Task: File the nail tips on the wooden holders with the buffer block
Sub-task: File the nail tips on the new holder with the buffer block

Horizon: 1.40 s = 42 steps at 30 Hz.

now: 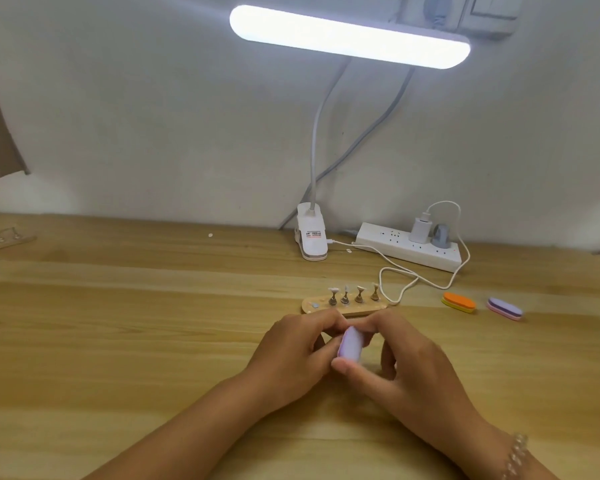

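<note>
Pale wooden table (118, 341), and at centre a wooden holder (347, 308) carrying four little stands. Off right, an orange buffer block (458, 302) and a purple buffer block (504, 308), near each other but apart. Far side: clip lamp base (312, 239), power strip (409, 247), white cable (395, 284) looping. Far left, possibly a second holder (4, 239).

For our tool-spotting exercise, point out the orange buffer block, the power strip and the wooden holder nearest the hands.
orange buffer block (458, 302), head view, top face
power strip (385, 238), head view, top, left of plugs
wooden holder (308, 306), head view, bare left end
</note>
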Motion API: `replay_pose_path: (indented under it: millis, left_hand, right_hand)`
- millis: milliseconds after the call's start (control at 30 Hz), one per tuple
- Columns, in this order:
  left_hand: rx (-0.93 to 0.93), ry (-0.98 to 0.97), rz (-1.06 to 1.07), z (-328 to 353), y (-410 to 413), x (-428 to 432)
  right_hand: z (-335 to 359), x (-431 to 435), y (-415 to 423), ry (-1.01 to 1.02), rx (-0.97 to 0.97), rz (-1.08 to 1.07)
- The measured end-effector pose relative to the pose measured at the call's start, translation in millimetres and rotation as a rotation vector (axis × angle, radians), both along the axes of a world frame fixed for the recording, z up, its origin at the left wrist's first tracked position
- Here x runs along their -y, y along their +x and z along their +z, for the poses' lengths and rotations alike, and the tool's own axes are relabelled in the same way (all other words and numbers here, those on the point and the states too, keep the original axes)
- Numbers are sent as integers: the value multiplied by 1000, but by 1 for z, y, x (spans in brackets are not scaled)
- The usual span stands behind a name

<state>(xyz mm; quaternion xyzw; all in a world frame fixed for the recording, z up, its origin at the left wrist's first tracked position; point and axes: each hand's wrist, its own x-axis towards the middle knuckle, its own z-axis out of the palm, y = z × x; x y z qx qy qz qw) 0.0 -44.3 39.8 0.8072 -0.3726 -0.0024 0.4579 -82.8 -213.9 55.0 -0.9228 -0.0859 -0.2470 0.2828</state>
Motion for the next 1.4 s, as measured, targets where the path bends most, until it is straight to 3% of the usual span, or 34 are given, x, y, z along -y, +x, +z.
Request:
replay_pose_path:
  millis: [100,233,367,500,633,733,867,1000,1167,1400]
  left_hand:
    - [10,-19,-1,2,-3,1]
    - [3,-6,-4,3,-4,-1]
    - [-4,-4,6,2,-3,0]
    - [-13,2,-5,2,-5,-1]
    - [-36,-32,5,4,-5,1]
    - [-50,-48,5,5,-5,1]
    - [-56,-42,11,6,-6,0]
    - [-59,-21,19,6,-5,-1]
    - [-123,-74,-1,7,-6,0]
    - [-87,-25,0,10,-7,-1]
  right_hand:
    - [2,8,5,142,16,-73]
    - [3,0,-3,-14,9,14]
    - [6,5,2,98,-10,-33]
    - [7,-1,-3,-14,-8,12]
    - [6,2,-2,57,-19,-51]
    - [4,-4,-5,-49,-60,26]
    - [6,3,1,76,-35,-19]
    - [6,-3,-2,-14,-42,11]
    - [8,9,-1,152,-97,-109]
    - [2,4,-3,-127,-185,-85]
